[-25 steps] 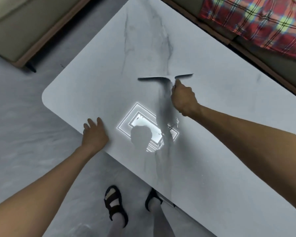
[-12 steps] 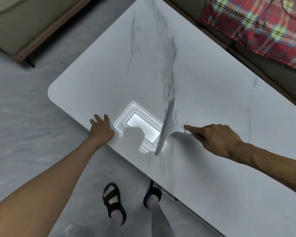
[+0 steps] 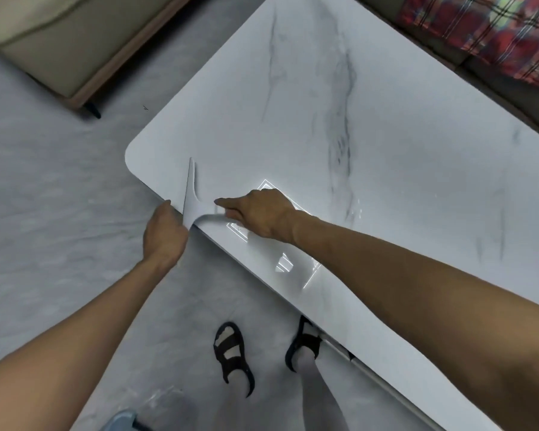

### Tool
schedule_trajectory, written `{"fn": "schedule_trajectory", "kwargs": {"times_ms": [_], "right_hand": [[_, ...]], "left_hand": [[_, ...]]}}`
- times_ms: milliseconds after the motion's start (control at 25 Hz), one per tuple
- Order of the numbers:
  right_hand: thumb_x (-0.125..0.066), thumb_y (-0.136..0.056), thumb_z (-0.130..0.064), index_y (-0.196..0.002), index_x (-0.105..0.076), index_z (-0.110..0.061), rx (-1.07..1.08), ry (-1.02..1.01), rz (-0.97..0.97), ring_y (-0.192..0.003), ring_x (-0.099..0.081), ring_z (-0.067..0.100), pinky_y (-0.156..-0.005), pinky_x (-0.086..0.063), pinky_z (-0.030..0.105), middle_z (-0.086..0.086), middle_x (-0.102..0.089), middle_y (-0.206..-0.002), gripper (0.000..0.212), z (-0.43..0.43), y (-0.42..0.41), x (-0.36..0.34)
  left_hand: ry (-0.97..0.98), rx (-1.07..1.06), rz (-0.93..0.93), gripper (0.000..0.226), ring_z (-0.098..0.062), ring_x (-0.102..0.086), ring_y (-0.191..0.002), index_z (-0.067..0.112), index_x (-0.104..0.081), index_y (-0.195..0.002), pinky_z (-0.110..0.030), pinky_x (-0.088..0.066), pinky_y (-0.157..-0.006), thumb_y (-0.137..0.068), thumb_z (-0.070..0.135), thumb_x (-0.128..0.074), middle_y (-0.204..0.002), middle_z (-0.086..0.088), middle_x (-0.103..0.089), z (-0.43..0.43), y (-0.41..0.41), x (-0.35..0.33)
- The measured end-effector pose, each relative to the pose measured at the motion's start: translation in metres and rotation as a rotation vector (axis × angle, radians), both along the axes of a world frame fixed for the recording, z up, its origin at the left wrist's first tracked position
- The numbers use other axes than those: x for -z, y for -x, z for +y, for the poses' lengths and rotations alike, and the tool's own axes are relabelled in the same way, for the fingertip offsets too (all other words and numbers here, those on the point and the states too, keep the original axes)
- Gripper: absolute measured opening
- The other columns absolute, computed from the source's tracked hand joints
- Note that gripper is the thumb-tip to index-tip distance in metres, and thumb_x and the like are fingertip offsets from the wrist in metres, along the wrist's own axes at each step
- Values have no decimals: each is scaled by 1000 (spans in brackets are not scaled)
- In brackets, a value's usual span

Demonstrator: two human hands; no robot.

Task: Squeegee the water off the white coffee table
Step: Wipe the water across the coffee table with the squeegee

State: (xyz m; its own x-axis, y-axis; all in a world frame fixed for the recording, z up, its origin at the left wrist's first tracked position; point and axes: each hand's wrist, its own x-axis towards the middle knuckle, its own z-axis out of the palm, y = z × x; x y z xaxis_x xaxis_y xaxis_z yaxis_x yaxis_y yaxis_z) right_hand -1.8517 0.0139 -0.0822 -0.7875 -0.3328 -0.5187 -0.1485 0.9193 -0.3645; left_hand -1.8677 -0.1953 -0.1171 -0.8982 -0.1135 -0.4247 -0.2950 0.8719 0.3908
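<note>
Squeegee (image 3: 190, 197) looks light and stiff; right hand (image 3: 262, 214) clasps its handle, blade at nine o'clock; left hand (image 3: 164, 234) cupped, empty.

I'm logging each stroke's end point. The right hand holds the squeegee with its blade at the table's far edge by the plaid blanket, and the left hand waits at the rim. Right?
Not quite. The head view shows the squeegee blade at the near edge of the table, by the left hand, far from the plaid blanket. The right hand does hold it.
</note>
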Motion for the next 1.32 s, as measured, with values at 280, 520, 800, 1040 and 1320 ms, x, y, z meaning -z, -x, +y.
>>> {"fn": "schedule_trajectory", "kwargs": {"times_ms": [280, 520, 800, 1040, 1320], "right_hand": [[-26, -101, -52, -140, -37, -54, 256, -158, -52, -98, -63, 30, -75, -42, 34, 2, -69, -112, 40, 136, -114, -17], [-19, -96, -66, -131, -37, -64, 519, -324, -102, -72, -57, 20, -63, -40, 31, -11, -71, -93, 39, 212, -224, -58], [-29, -100, -56, -136, -39, -59, 398, -155, -67, -103, -63, 23, -75, -42, 30, -11, -68, -118, 38, 151, -210, -43], [-23, -100, -57, -134, -32, -64, 269, -68, -84, -107, -62, 23, -81, -47, 35, -15, -63, -128, 36, 132, -219, -11], [-27, -101, -51, -137, -36, -58, 394, -221, -58, -106, -62, 23, -72, -39, 30, -10, -68, -120, 38, 250, -306, -25]], "left_hand": [[0, 506, -232, 62, -28, -27, -142, 7, -28, -148, -36, -28, -113, -89, 7, -48, -154, -14, -26, 45, -32, 2], [64, 801, -377, 66, -35, -32, -131, 1, -27, -143, -40, -36, -106, -82, 12, -51, -142, -19, -32, 100, -71, -3], [141, 819, -474, 83, -43, 1, -148, -4, -3, -151, -43, -24, -119, -85, 8, -52, -159, -27, 2, 111, -76, 6], [277, 849, -463, 82, -53, 6, -144, -5, 5, -152, -47, -11, -122, -91, 19, -45, -155, -37, 7, 123, -86, 21], [249, 711, -212, 64, -43, -39, -125, -8, -22, -145, -44, -38, -104, -84, 2, -40, -140, -31, -35, 159, -133, 22]]}}
